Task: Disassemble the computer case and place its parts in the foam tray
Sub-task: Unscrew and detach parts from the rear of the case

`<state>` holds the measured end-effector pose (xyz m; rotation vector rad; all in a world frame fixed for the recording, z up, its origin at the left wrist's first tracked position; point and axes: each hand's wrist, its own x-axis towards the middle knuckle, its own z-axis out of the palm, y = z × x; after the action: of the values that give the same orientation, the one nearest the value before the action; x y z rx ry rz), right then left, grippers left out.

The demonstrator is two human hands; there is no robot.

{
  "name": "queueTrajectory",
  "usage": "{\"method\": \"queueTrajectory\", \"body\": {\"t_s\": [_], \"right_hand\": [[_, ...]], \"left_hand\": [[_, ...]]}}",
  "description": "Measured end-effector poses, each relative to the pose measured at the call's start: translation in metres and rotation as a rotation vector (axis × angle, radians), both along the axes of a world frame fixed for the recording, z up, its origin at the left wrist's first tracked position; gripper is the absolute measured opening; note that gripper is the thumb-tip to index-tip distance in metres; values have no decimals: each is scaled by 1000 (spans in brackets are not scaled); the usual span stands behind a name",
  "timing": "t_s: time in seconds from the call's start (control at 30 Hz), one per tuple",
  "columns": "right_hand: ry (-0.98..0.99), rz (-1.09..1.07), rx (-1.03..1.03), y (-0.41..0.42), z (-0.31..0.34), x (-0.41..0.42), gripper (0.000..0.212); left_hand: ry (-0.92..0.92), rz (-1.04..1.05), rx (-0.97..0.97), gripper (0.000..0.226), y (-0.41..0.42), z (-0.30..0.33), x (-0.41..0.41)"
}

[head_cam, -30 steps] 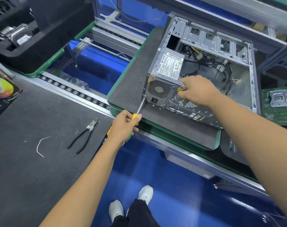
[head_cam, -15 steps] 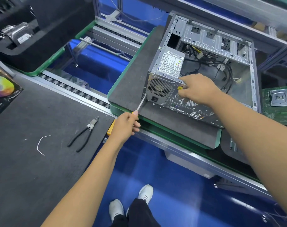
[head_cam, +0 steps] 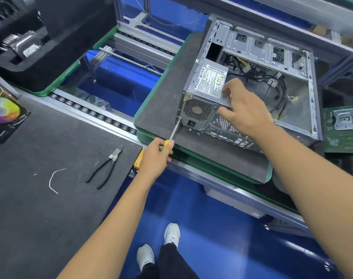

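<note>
The case (head_cam: 272, 63) lies open-side up on a dark pad (head_cam: 161, 103) with a green rim, and serves as the landmark here. Left of the case and nearer the viewer is a dark bench (head_cam: 40, 208). Far left of the case and farther back sits the black foam tray (head_cam: 40, 63), with a metal part in one pocket. Right of the case, touching its corner, lies a green board (head_cam: 345, 137). Inside the case, at its near left corner, sits the power supply (head_cam: 208, 85), with black cables (head_cam: 280, 93) behind it. The right hand (head_cam: 244, 109) rests on the supply's right edge, fingers loosely curled over it and thumb at its rear face. The left hand (head_cam: 155, 158) grips the screwdriver (head_cam: 172, 135), whose tip meets the case's near left rear corner. Pliers (head_cam: 105, 168) and a white tie (head_cam: 54, 180) lie on the bench, left of the case.
</note>
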<state>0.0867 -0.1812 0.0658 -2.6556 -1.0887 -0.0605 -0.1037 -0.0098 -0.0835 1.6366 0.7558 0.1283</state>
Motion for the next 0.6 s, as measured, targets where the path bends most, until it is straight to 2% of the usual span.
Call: {"method": "queueTrajectory", "body": {"t_s": [0.07,0.13,0.2,0.23,0.33,0.37,0.43,0.5,0.6], "right_hand": [[-135,20,189,3,-6,-14,41],[-101,83,370,10,-20,-42,36],[187,93,430,23,-44,-80,24],[391,14,454,31,-55,-98,17],[1099,-498,723,60,-78,-132,10],[1252,-632,825,69,-82,-134,11],[1320,-707,857,80,-84,-128,7],[1273,-643,751,89,-84,-119,10],[1305,-598,672,96,-83,-109,9]], "left_hand": [[24,-12,3,30,-1,2,1],[43,-12,0,31,-1,6,2],[38,-13,-3,31,-2,13,3],[34,-18,-10,31,-2,15,2],[34,0,-38,30,-1,15,3],[44,20,-33,35,-1,14,3],[51,68,-7,37,-2,12,4],[44,113,-3,36,0,13,5],[45,128,-17,38,3,17,2]]}}
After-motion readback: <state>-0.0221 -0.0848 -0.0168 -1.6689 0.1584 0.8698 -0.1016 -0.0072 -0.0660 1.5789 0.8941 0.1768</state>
